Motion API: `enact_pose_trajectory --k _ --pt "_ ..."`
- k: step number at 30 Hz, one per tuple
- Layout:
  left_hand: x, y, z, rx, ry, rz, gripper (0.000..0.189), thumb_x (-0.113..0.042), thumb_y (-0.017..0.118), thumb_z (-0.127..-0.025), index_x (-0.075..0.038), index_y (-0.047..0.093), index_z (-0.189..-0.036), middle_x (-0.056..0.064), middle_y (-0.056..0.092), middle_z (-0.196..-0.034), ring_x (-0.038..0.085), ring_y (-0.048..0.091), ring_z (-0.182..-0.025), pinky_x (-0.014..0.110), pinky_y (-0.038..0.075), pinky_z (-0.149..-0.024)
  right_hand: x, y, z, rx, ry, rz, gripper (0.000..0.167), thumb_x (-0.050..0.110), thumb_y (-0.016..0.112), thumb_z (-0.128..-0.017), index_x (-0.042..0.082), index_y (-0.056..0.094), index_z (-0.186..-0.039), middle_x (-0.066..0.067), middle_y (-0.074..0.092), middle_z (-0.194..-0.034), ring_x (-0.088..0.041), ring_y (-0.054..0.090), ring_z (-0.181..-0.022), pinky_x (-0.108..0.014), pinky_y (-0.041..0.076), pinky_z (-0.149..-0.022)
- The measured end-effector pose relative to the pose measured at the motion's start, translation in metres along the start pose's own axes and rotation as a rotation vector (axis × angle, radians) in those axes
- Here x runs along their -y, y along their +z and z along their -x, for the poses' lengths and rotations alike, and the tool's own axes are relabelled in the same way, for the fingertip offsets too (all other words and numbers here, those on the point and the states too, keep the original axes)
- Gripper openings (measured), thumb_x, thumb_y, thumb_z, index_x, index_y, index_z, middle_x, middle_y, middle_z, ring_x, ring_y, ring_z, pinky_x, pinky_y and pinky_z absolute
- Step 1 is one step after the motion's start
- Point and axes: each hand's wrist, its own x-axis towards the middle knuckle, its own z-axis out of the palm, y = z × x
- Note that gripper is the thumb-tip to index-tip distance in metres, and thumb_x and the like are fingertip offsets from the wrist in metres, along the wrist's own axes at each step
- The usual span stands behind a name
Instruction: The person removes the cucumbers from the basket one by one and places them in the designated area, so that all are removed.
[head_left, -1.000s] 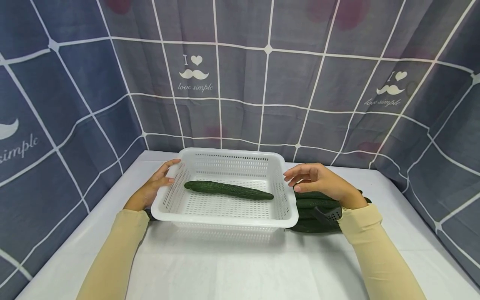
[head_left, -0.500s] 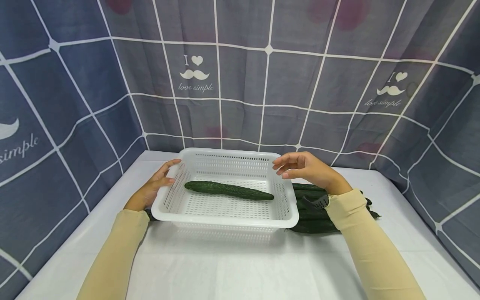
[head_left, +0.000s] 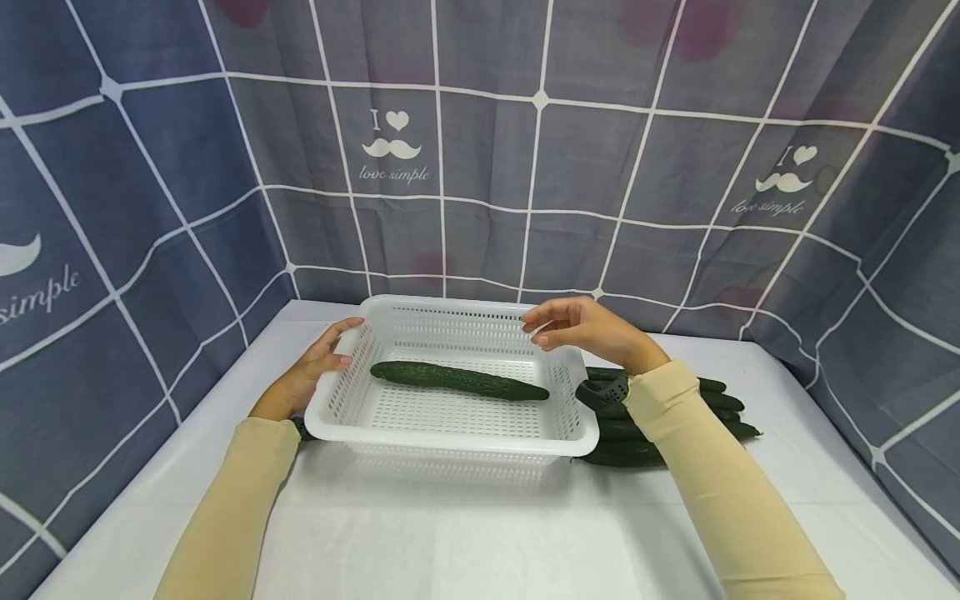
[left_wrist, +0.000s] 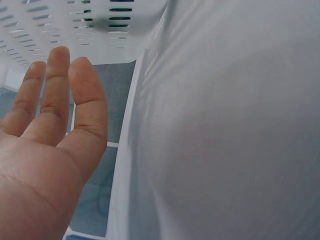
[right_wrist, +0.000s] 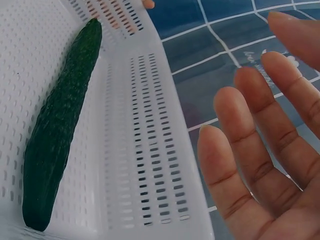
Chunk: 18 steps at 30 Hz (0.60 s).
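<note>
A white perforated plastic basket [head_left: 450,434] stands on the table with one dark green cucumber [head_left: 461,380] lying across its floor. My left hand [head_left: 303,377] holds the basket's left rim, thumb over the edge. In the left wrist view, fingers [left_wrist: 55,100] of that hand extend outside the perforated wall. Above the basket's back right corner hovers my right hand [head_left: 592,327], with nothing in it and its fingers loosely bent. The right wrist view shows those fingers [right_wrist: 245,135] spread apart beside the basket wall, with the cucumber [right_wrist: 62,120] inside.
Several more cucumbers [head_left: 626,454] lie in a pile right of the basket, partly under my right forearm. A white cloth covers the table [head_left: 450,542]. Grey-blue checked curtains [head_left: 480,167] hang close behind and on both sides.
My right hand has moved left and slightly back, from beside the basket's right rim to over its back right corner. More of the cucumber pile shows. The left hand and basket stay put.
</note>
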Motion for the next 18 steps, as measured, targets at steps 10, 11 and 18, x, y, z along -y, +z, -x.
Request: enact_pose_trajectory --k 10,11,18 --pt "0.001 0.000 0.001 -0.003 0.005 0.017 0.062 -0.011 0.056 -0.098 -0.041 0.048 -0.152 0.002 0.045 -0.147 0.020 0.061 -0.120 0.041 0.059 -0.089 -0.004 0.002 -0.023 0.011 0.014 -0.005 0.040 0.002 0.072 -0.099 -0.006 0.065 -0.138 -0.015 0.070 -0.133 -0.032 0.068 -0.121 -0.040 0.058 -0.100" --pt "0.001 0.000 0.000 -0.003 0.003 0.020 0.063 -0.011 0.056 -0.098 -0.041 0.048 -0.152 0.002 0.045 -0.147 0.020 0.061 -0.120 0.041 0.059 -0.088 -0.004 0.003 -0.025 0.014 0.018 -0.008 0.041 0.001 0.072 -0.099 -0.006 0.065 -0.138 -0.014 0.070 -0.133 -0.033 0.068 -0.122 -0.040 0.058 -0.100" --pt "0.001 0.000 0.000 0.002 0.006 0.040 0.062 -0.009 0.056 -0.098 -0.042 0.049 -0.151 0.001 0.045 -0.146 0.020 0.061 -0.118 0.041 0.060 -0.088 -0.003 0.012 -0.039 0.036 0.059 -0.008 0.042 0.002 0.073 -0.098 -0.003 0.066 -0.139 -0.013 0.070 -0.134 -0.027 0.069 -0.118 -0.038 0.057 -0.098"
